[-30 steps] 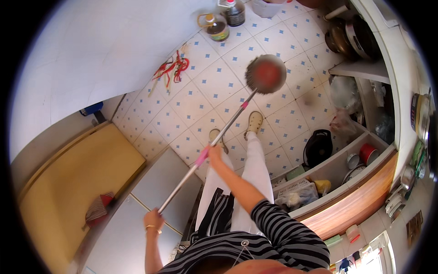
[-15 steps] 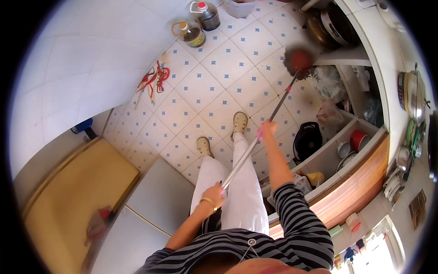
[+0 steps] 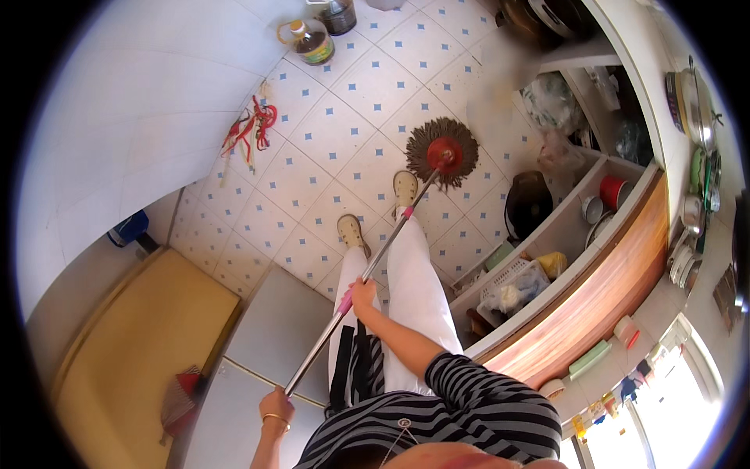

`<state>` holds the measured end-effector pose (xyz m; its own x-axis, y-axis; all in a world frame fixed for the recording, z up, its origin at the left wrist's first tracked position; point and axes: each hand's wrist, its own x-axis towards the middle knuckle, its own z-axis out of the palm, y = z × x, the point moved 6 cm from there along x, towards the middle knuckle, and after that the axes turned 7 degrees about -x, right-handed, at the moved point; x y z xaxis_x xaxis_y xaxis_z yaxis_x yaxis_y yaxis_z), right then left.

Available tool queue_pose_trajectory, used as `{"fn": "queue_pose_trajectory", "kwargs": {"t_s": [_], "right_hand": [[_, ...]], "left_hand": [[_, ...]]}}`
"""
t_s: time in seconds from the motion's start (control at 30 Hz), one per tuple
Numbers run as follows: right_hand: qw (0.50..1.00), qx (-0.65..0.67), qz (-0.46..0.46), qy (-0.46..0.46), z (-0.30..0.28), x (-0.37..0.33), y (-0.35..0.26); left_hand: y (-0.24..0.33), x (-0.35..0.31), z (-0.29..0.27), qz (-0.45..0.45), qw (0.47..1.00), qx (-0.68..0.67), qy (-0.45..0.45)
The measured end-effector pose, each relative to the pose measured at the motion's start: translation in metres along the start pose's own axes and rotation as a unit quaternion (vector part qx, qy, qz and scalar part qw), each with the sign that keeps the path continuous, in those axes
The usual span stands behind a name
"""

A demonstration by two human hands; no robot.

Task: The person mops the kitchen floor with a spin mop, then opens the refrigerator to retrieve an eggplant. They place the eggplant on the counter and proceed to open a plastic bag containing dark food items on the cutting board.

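Note:
A round spin mop [image 3: 462, 166] with grey-brown strands and a red hub lies spread on the tiled floor, just beyond my right shoe. Its metal pole slants from the hub down to the lower left, across my legs. Near the pole's top end, my left hand [image 3: 276, 408] is wrapped round it, a gold bracelet on that wrist. Further down, by the pink grip, my right hand [image 3: 362, 295] is closed round the same pole. My two beige clogs [image 3: 405, 188] stand on the floor close to the mop head.
Open shelves along the right hold a black pot [image 3: 528, 205], plastic bags [image 3: 551, 102] and a white basket [image 3: 506, 280]. Oil bottles [image 3: 314, 45] stand at the far wall, red ribbons [image 3: 251, 131] lie at the left wall. A grey cabinet [image 3: 283, 332] is beside me.
The mop head has come from the far right shelves back toward my feet. Both hands have drawn the pole nearer and to the left, still gripping it.

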<state>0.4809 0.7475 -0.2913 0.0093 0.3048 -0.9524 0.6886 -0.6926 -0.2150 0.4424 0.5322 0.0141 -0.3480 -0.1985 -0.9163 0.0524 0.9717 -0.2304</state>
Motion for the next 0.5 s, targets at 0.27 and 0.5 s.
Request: {"fn": "queue_pose_trajectory", "kwargs": {"t_s": [0.27, 0.5], "right_hand": [[0.992, -0.005, -0.086, 0.088, -0.098, 0.119, -0.151], [0.986, -0.002, -0.066, 0.155, -0.244, 0.204, -0.257]], "left_hand": [[0.169, 0.078, -0.024, 0.139, 0.987, -0.042, -0.074], [0.356, 0.079, -0.067, 0.263, 0.958, -0.017, -0.113]]}}
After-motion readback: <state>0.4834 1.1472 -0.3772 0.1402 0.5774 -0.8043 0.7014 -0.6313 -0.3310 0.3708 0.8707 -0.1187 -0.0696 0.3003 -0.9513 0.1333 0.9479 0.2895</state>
